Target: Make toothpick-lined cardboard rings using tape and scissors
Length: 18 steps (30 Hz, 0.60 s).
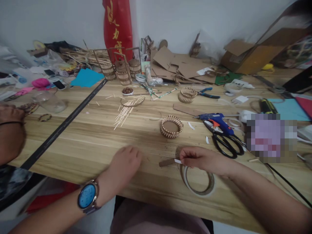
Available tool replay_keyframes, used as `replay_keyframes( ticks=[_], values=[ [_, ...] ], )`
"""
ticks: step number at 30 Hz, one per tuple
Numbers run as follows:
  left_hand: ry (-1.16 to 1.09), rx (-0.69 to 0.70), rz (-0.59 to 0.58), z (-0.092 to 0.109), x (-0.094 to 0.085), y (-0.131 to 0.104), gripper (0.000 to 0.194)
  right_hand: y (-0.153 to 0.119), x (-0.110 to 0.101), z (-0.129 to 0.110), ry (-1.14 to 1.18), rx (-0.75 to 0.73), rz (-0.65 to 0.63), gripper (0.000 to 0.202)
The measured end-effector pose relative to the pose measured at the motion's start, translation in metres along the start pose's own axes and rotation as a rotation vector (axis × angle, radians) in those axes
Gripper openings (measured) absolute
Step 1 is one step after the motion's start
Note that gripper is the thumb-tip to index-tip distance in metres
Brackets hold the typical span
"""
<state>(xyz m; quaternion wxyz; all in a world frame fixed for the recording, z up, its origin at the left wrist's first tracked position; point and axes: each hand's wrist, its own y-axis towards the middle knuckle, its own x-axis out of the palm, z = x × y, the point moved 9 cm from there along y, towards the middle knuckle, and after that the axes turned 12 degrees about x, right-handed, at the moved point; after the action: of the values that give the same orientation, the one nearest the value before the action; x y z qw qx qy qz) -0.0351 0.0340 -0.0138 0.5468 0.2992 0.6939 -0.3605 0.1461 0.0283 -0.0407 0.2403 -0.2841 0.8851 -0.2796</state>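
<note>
My right hand (195, 157) is closed in a pinch on a short white paper strip (177, 161). The strip's free end touches or overlaps a small brown cardboard strip (166, 162) on the table. Just below this hand a roll of tape (211, 187) rests on the wood, partly hidden by the fingers. My left hand (126, 162), slightly blurred, rests on the table with its fingers curled down and together; nothing shows in it. Beyond both hands sits a small round basket (171, 135) with a brown base and a wall of short sticks.
Black-handled scissors (227, 144) and a blue glue gun (216, 120) lie to the right. Farther back are a second stick ring (187, 95), pliers (208, 93) and loose thin sticks (124, 113). Another person's hand (11, 118) is at the far left.
</note>
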Motion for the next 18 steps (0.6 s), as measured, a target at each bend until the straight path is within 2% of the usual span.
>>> replay_keyframes(
  ticks=[2,3,5,7,9,13,18],
  values=[
    [0.075,-0.127,0.055,-0.012,-0.014,-0.009,0.026,0.001,0.000,0.000,-0.005,-0.001,0.001,0.030],
    [0.090,-0.103,0.106,-0.006,-0.020,-0.010,0.030,0.001,0.000,0.000,-0.008,-0.001,0.003,0.030],
    [0.044,0.064,0.242,0.027,-0.030,-0.010,0.029,0.001,0.000,0.000,-0.014,-0.003,0.006,0.030],
    [-0.043,0.264,0.346,0.069,-0.031,-0.009,0.028,0.001,0.000,-0.001,-0.020,-0.006,0.011,0.030],
    [-0.094,0.322,0.391,0.094,-0.026,-0.006,0.030,0.001,0.000,-0.001,-0.026,-0.011,0.020,0.030],
    [-0.123,0.249,0.356,0.100,-0.012,0.004,0.043,0.001,0.003,0.001,-0.038,-0.018,0.053,0.030],
    [-0.123,0.299,0.330,0.096,-0.010,0.005,0.048,-0.008,0.000,0.000,-0.040,-0.003,0.059,0.030]
  ],
)
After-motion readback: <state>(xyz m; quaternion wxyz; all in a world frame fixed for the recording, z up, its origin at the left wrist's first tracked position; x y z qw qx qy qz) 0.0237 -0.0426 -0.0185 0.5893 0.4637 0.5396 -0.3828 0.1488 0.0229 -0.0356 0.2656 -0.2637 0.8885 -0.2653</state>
